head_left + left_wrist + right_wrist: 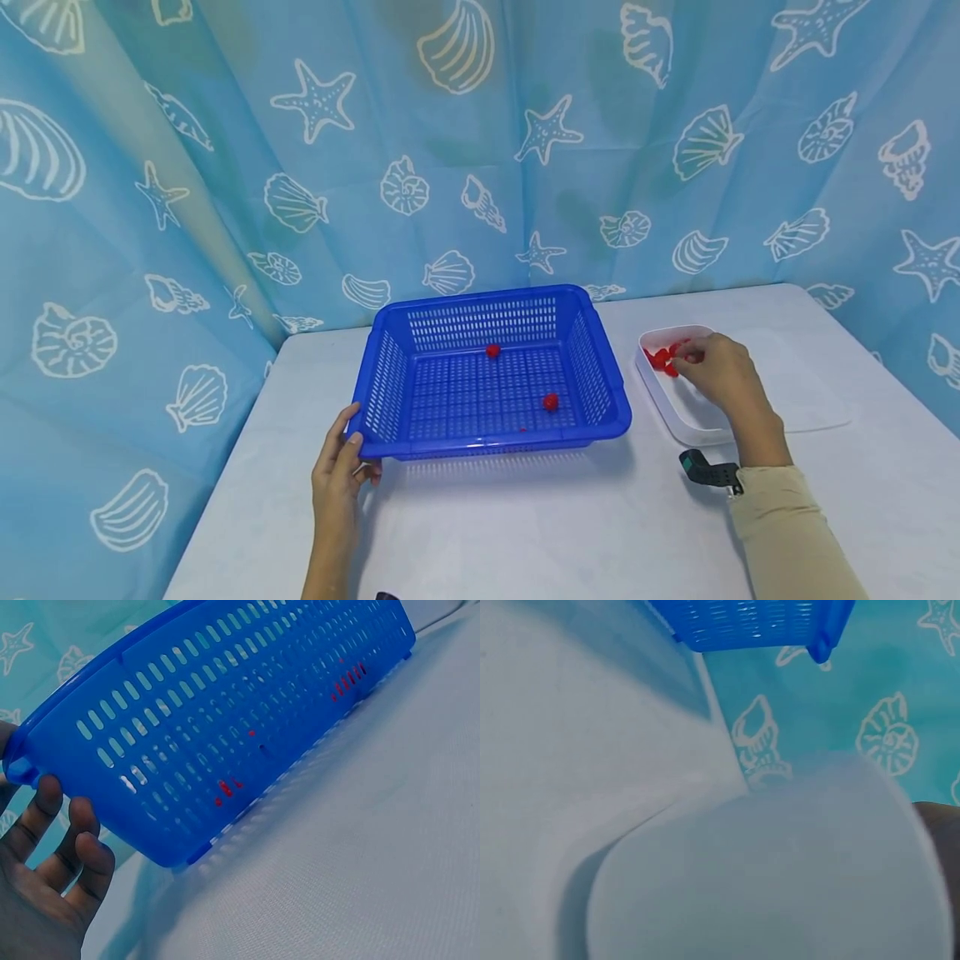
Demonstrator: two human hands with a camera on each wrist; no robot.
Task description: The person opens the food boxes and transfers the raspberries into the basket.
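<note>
A blue plastic basket [495, 442] with slotted walls stands on the table. In it lie small red lumpy pieces, one red piece [492, 351] near the back wall and another red piece [551, 402] at front right. My left hand [341, 467] holds the basket's front left corner, thumb on the rim and fingers below; the left wrist view shows this hand [52, 870] against the corner. My right hand [723, 375] reaches with bent fingers into a white box [660, 400], at several red pieces [662, 360]. Whether it pinches one is unclear. The box's wall [772, 885] blocks the right wrist view.
A white cloth covers the table [517, 533]. Beside the box, to its right, lies a pale translucent lid-like sheet [802, 383]. A blue curtain [480, 150] with white shell and starfish prints hangs right behind the table and at its left side.
</note>
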